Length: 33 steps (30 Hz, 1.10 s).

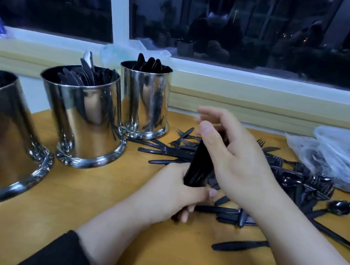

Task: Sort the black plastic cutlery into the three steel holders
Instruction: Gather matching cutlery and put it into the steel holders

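Black cutlery [199, 163], mirror-silver holders [85, 119], honey-yellow table [115, 191].

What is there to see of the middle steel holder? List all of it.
The middle holder is a shiny steel cylinder with a flared base ring, standing upright on the wooden table. It stands between the two other holders, neither hand touching it. Black knives stick out above its rim, blades up. Its mirror wall reflects the table and dark cutlery.

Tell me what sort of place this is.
Probably a canteen or office pantry at night: a wooden table against a dark window, three steel holders and a plastic bag of bulk black cutlery.
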Tool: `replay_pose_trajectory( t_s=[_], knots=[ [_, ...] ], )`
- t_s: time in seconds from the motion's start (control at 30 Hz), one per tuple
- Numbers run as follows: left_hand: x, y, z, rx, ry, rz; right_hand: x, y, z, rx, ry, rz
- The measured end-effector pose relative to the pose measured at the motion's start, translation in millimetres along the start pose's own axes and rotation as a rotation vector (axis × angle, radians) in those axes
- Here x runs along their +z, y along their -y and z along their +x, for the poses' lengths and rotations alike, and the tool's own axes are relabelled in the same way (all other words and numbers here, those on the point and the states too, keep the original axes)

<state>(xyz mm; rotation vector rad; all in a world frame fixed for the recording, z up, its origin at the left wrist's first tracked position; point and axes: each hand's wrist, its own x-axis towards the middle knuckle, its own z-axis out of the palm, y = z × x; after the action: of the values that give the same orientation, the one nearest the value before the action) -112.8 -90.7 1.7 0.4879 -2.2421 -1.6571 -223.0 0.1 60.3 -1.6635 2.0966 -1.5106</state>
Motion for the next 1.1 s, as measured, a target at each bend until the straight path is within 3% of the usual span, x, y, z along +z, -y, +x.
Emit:
replay_pose_trajectory(
  t_s=[0.13,0.23,0.4,0.53,0.67,0.8,0.97,1.1],
  knots=[
    [-5.2,1.6,-4.8,-0.02,-0.042,-0.132,3.2,-3.1,-1.6,0.186,-0.167,0.188],
    [-9.7,-0.5,-7.0,-0.064,-0.02,-0.252,5.1,-1.7,-4.5,0.238,-0.006,0.178],
    [-20.7,-4.0,-17.5,-0.08,0.197,-0.284,9.0,15.0,-0.6,0.228,0.172,0.169],
    [-35.7,-8.6,-28.8,-0.1,0.226,-0.276,19.2,32.9,7.9,0.179,0.177,0.052],
    [-58.7,-10.7,-39.4,-0.014,0.103,-0.261,32.2,56.6,20.5,0.139,0.116,-0.029],
    [-82.8,-12.6,-55.3,0.118,-0.138,-0.231,45.0,80.8,43.7,0.088,0.039,-0.033],
    [-106.7,-14.6,-70.6,0.18,-0.514,-0.282,55.6,123.2,84.6,0.004,-0.064,0.116],
    [-128.2,-12.7,-81.5,0.18,-0.639,-0.222,53.4,156.9,126.9,-0.072,-0.234,0.168]
  ],
)
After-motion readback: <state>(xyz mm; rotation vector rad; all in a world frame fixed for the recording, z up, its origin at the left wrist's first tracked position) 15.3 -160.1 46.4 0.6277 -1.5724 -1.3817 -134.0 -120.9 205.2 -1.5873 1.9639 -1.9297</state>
